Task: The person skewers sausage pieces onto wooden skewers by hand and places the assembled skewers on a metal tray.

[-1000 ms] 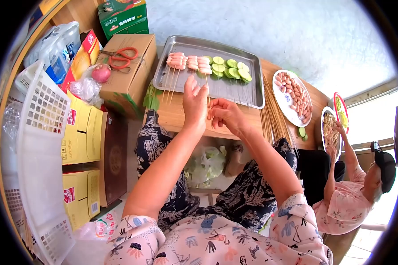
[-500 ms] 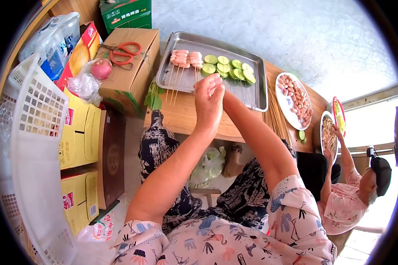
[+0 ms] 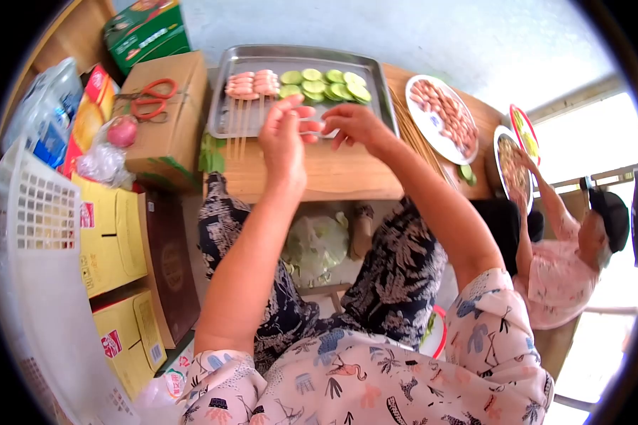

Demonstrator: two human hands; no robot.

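Above the front edge of a metal tray (image 3: 223, 127), both my hands are raised close together. My left hand (image 3: 285, 145) has its palm turned inward and its fingers spread, slightly bent. My right hand (image 3: 361, 129) is just beside it, fingers loosely curved and apart; I see nothing held in either. On the tray are skewered pink sausages (image 3: 242, 86), their sticks pointing toward me over the tray's rim. To their right lie several green vegetable slices (image 3: 337, 86), round and pale inside.
Right of the tray are loose bamboo sticks (image 3: 412, 131) and a plate of sausages (image 3: 443, 117). A co-worker (image 3: 563, 273) reaches into a bowl (image 3: 505, 142) at far right. At left stand a carton (image 3: 166, 134) with red scissors (image 3: 152, 99) and a white basket (image 3: 39, 283).
My hands were pressed together and have come apart, with the fingers opening. The view has shifted, so the table and tray appear further left.
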